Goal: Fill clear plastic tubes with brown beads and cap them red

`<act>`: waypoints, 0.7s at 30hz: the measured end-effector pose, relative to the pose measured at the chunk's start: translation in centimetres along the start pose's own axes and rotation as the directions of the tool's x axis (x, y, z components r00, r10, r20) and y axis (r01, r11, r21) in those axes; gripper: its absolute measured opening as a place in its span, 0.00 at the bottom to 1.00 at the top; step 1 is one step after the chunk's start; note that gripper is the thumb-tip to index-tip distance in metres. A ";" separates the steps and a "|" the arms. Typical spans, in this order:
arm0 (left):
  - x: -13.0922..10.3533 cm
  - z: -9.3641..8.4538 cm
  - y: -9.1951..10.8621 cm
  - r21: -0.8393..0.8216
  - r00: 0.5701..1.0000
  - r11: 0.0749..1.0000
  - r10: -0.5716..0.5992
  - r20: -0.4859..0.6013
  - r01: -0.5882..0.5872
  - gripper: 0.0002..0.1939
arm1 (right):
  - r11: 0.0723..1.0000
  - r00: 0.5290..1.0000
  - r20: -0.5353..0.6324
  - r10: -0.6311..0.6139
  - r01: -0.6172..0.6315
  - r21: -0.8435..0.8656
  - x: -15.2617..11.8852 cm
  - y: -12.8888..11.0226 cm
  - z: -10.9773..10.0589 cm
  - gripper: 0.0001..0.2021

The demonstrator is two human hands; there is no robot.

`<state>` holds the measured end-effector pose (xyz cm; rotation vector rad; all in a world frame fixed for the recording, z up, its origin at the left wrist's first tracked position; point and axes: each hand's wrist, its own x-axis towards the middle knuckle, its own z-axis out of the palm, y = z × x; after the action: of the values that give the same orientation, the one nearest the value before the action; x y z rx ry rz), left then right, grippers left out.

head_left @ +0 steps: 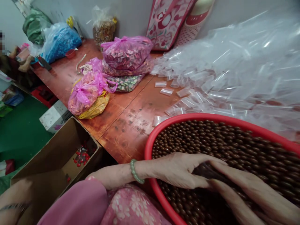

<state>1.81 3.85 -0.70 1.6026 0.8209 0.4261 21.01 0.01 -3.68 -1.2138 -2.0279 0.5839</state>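
Observation:
My left hand (180, 168), with a green beaded bracelet (135, 171) on the wrist, reaches over a red tub (153, 137). The tub is full of small, shiny, dark brown balls (194, 134) that look like chocolates. From the lower right comes my right hand (248, 190), also over the balls. The two hands meet at the fingertips, thumbs and fingers stretched out with a dark gap between them. No separate object can be made out in that gap, and the undersides of both hands are hidden.
Clear plastic sleeves (234, 72) are heaped behind the tub. Pink bags (127, 53) of small packets lie on the reddish table (133, 125). A cardboard box (56, 156) holds red pieces. A co-worker's blurred hand (16, 193) is at lower left; another person sits far left.

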 end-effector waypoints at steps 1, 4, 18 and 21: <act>-0.1 0.0 0.0 -0.002 1.000 1.000 0.012 -0.001 -0.012 0.27 | 1.000 1.000 0.000 -0.011 0.011 -0.005 0.0 -0.1 0.0 0.15; -0.4 -0.1 0.1 -0.011 1.000 1.000 0.021 0.020 -0.021 0.27 | 1.000 1.000 -0.018 -0.014 0.014 -0.006 0.3 -0.3 -0.1 0.13; -0.4 0.2 -0.7 0.016 0.999 0.999 0.038 -0.006 -0.038 0.27 | 0.969 0.979 0.069 -0.193 0.202 -0.145 1.0 -1.1 -0.1 0.25; -0.7 -0.1 -0.1 0.033 0.999 0.998 0.045 -0.026 -0.044 0.28 | 0.965 0.974 0.042 -0.222 0.226 -0.135 1.3 -1.2 -0.3 0.20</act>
<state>1.23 3.41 -0.67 1.6511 0.8174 0.4682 20.12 0.57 -2.23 -1.0394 -2.2218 0.3559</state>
